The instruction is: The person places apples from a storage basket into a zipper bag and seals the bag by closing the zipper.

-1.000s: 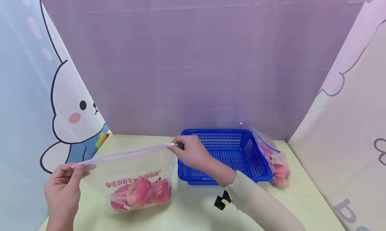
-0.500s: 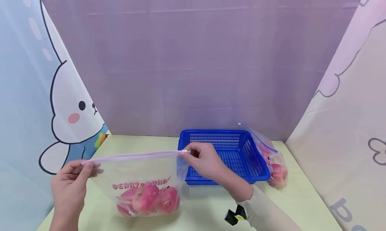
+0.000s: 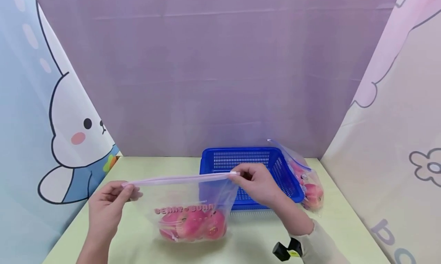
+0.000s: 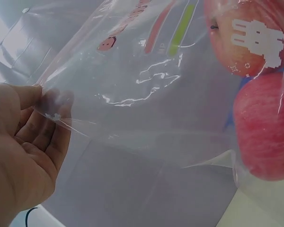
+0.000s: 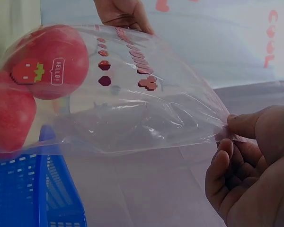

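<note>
A clear zip bag with a pink strip and printed lettering hangs between my hands, close over the table. Red apples lie together at its bottom; two of these apples show large in the left wrist view. My left hand pinches the bag's upper left corner between thumb and fingers. At the opposite corner, my right hand pinches the strip's end beside a small white slider. The strip runs taut and nearly straight between the two hands. In the right wrist view, thumb and forefinger meet on the corner.
Behind the right hand stands a blue plastic basket, partly covered by the bag and arm. Against its right side leans a second clear bag with a blue strip, holding red apples. A purple cloth rises behind the pale yellow table.
Both hands have moved to the right with the bag of apples, which now overlaps the basket's left part in the head view. Their pinching holds remain the same.
</note>
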The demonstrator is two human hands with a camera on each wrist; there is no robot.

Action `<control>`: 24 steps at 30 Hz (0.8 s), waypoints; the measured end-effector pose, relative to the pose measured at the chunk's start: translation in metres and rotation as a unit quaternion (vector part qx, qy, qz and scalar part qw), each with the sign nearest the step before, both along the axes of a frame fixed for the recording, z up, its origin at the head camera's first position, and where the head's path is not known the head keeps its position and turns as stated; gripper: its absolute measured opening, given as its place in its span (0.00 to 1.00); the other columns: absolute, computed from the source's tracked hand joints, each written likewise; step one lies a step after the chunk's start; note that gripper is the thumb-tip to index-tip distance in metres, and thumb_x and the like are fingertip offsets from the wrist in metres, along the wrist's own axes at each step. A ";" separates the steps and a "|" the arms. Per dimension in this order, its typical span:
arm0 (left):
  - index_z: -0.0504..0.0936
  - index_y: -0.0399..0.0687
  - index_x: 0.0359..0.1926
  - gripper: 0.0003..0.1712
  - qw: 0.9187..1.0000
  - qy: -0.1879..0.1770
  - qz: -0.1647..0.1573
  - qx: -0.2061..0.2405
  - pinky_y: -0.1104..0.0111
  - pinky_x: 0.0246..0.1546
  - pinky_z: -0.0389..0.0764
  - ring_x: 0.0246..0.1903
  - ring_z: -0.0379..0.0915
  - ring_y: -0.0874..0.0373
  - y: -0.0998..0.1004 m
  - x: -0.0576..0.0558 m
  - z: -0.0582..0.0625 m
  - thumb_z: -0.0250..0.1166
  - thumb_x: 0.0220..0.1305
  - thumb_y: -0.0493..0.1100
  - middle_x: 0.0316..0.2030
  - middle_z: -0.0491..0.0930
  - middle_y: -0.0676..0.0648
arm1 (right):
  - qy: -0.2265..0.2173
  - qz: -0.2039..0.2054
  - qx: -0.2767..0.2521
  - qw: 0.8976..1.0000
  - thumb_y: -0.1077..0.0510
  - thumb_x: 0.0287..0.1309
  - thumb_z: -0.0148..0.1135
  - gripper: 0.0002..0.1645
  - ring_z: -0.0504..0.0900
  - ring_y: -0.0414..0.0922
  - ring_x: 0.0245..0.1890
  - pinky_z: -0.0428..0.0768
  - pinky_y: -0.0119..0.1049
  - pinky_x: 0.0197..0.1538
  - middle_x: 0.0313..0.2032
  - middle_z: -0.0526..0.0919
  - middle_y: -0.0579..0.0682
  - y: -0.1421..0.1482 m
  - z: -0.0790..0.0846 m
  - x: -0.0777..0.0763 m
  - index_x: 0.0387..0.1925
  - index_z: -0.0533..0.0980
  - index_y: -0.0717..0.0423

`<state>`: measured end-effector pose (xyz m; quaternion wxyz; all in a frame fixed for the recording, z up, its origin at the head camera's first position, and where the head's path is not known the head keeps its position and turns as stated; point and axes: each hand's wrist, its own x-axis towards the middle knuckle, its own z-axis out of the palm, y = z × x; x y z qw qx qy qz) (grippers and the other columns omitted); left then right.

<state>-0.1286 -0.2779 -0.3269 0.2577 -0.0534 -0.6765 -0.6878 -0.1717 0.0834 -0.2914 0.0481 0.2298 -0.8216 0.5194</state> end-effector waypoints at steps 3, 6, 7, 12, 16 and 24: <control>0.74 0.27 0.37 0.10 1.000 -0.005 -0.018 -0.020 0.67 0.31 0.78 0.25 0.78 0.53 0.008 -0.004 0.000 0.60 0.55 0.33 0.26 0.80 0.42 | -0.004 -0.017 0.000 1.000 0.42 0.50 0.59 0.11 0.67 0.45 0.19 0.67 0.31 0.19 0.19 0.71 0.49 0.012 0.000 0.000 0.29 0.79 0.42; 0.75 0.27 0.36 0.10 0.999 0.002 -0.038 -0.037 0.66 0.31 0.78 0.24 0.77 0.53 0.015 -0.009 0.000 0.60 0.55 0.33 0.25 0.80 0.41 | -0.020 -0.042 -0.003 0.999 0.41 0.48 0.60 0.12 0.69 0.46 0.21 0.68 0.32 0.20 0.21 0.72 0.50 0.023 0.001 0.000 0.29 0.79 0.41; 0.75 0.27 0.36 0.09 0.998 0.005 -0.043 -0.040 0.66 0.31 0.78 0.24 0.77 0.53 0.017 -0.010 0.000 0.60 0.55 0.32 0.25 0.80 0.41 | -0.026 -0.050 -0.003 0.998 0.40 0.47 0.61 0.12 0.69 0.47 0.21 0.69 0.32 0.20 0.21 0.73 0.50 0.026 0.001 0.000 0.29 0.79 0.41; 0.77 0.30 0.34 0.08 0.997 0.014 -0.060 -0.055 0.64 0.30 0.78 0.24 0.76 0.51 0.029 -0.017 -0.002 0.62 0.54 0.33 0.24 0.79 0.41 | -0.046 -0.072 0.004 0.996 0.38 0.45 0.61 0.15 0.71 0.48 0.25 0.71 0.33 0.23 0.25 0.75 0.50 0.043 0.002 0.000 0.30 0.79 0.41; 0.78 0.32 0.34 0.07 0.993 0.027 -0.089 -0.074 0.64 0.30 0.78 0.25 0.76 0.51 0.040 -0.025 -0.002 0.61 0.54 0.33 0.24 0.79 0.40 | -0.041 -0.075 0.005 0.996 0.40 0.48 0.59 0.14 0.72 0.49 0.27 0.73 0.34 0.26 0.28 0.77 0.49 0.058 0.001 0.001 0.33 0.79 0.41; 0.78 0.32 0.33 0.07 0.985 0.024 -0.130 -0.109 0.62 0.27 0.78 0.26 0.77 0.46 0.057 -0.034 0.000 0.61 0.55 0.35 0.25 0.79 0.38 | -0.036 -0.076 -0.013 0.996 0.43 0.51 0.59 0.13 0.73 0.49 0.28 0.73 0.34 0.26 0.29 0.78 0.49 0.079 -0.004 -0.002 0.35 0.79 0.43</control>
